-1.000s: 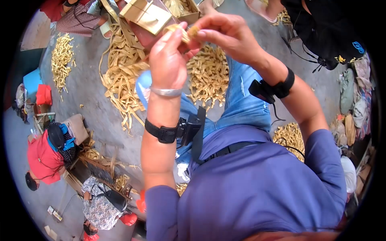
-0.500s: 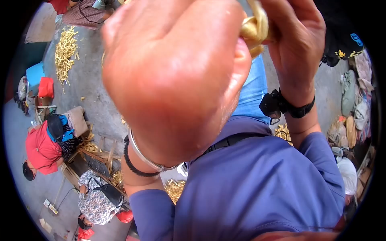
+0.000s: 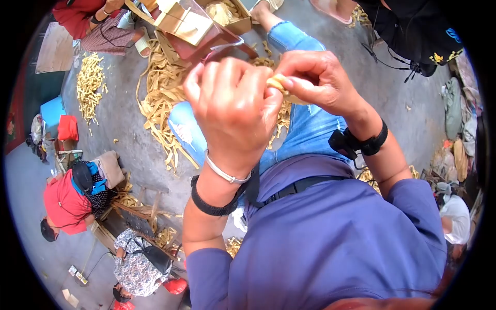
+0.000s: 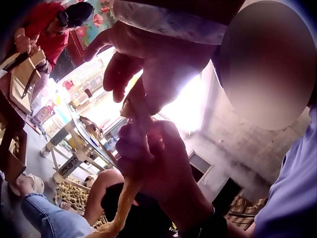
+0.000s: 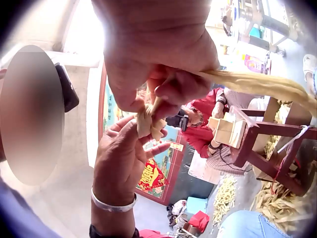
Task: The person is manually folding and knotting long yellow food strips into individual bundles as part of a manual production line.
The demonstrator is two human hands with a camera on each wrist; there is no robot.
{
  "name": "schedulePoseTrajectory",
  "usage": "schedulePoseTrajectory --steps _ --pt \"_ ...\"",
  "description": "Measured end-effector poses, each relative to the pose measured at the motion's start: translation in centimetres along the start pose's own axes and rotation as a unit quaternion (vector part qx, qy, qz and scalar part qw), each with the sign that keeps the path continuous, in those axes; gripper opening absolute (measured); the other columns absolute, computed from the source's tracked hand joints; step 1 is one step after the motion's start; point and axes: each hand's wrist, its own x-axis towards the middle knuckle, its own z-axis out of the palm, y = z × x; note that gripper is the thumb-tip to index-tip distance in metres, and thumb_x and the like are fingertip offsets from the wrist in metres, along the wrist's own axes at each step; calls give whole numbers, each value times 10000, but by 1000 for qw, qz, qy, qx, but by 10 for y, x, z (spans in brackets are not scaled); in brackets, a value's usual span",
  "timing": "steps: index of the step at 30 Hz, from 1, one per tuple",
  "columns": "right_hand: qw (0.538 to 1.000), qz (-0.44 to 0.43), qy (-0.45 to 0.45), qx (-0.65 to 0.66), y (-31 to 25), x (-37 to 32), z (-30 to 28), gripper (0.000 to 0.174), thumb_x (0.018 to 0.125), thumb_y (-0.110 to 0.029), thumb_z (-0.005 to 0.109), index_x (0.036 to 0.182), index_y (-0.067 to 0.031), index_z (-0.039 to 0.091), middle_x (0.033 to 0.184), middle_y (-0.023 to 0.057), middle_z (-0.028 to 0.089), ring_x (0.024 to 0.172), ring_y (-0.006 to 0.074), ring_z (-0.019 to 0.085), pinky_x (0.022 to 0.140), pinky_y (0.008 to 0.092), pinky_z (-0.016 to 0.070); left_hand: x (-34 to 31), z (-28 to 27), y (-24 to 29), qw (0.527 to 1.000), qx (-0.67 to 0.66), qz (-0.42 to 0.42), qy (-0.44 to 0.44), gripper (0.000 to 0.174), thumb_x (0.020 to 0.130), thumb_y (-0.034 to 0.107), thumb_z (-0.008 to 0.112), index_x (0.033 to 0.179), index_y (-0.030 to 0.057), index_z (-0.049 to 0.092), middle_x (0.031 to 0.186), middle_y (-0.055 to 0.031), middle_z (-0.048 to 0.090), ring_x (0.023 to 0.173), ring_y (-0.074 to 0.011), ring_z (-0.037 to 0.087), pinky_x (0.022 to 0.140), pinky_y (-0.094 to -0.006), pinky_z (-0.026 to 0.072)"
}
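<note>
Both hands are raised together above the lap. Between them is a pale yellow, flat pliable strip (image 5: 145,121), twisted into a small knot. My left hand (image 3: 232,111), with a silver bangle on its wrist, pinches one side of the knot between thumb and finger. From the other side my right hand (image 3: 323,82) grips the strip, thumb and forefinger at the knot (image 3: 279,83). A long tail of the strip (image 4: 126,198) comes out of the right hand and hangs free. In the head view the left hand's back hides part of its grip.
A heap of loose strips (image 3: 160,103) lies on the floor beside the dark red bench (image 3: 222,39), which carries a wooden block (image 3: 183,21). Small knotted pieces (image 3: 90,82) are piled farther left. Other people sit around, one in red (image 3: 67,199).
The hands rose close to the head camera, then came down and away again. The left hand has turned from palm-up to back-up. The strip is now drawn into a tighter knot.
</note>
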Motion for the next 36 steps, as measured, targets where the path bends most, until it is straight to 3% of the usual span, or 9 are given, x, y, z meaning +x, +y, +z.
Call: schedulePoseTrajectory --steps 3,6,12,13,15,20,25,29,36 --pt "989 28 -15 147 5 -8 -2 140 829 -113 652 885 15 645 761 -1 588 739 50 538 661 198 442 -1 -2 6 980 -142 -103 -90 94 730 133 660 800 75 638 744 -59 570 725 -236 550 799 -334 429" --pt "990 51 -2 133 5 -17 -3 142 791 -78 679 895 5 631 807 1 590 763 54 546 677 200 448 -10 4 -3 798 -433 -366 -202 104 804 73 618 868 -2 653 876 -47 646 795 -97 592 711 -234 458" --pt "999 40 16 -23 7 -28 -1 127 748 -53 692 845 8 637 799 10 601 766 70 554 683 228 462 -39 22 -3 580 -660 -446 -173 95 842 34 584 874 -30 645 980 -40 604 861 -95 557 754 -222 441" --pt "998 8 20 -51 11 -29 0 125 758 -62 686 848 9 637 801 6 593 741 64 539 635 216 434 -41 23 -3 578 -663 -441 -178 84 829 48 603 874 -12 642 986 -48 588 881 -89 540 781 -216 427" --pt "992 -53 27 -107 24 -32 3 124 778 -79 674 855 10 639 803 -2 575 691 54 510 539 192 379 -42 24 -2 709 -581 -365 -163 83 819 66 621 872 4 639 958 -49 575 881 -88 532 786 -222 426" --pt "950 164 -3 266 26 -45 12 159 844 -138 628 894 11 652 868 21 586 666 69 516 521 205 394 -42 26 3 868 -386 -310 -43 186 772 -37 695 929 12 608 879 -15 560 810 -88 542 715 -199 455" --pt "936 191 28 295 30 -47 21 193 889 -192 629 933 -6 657 810 9 628 622 47 523 521 195 400 -49 38 16 905 -320 -273 63 184 757 -36 692 917 20 620 771 -58 590 646 -127 585 578 -242 495" --pt "923 172 204 276 25 -47 37 166 910 -150 592 952 9 610 820 12 627 674 64 557 594 212 455 -54 33 11 926 -288 -242 -38 232 813 -49 646 1037 -8 601 918 -69 648 773 -106 626 678 -229 526" --pt "959 48 274 54 32 -51 43 115 941 -112 545 975 -3 555 857 39 630 802 84 582 706 221 470 -43 34 8 624 -603 -480 -131 153 802 -15 660 900 0 544 852 -69 630 742 -116 624 658 -263 562"
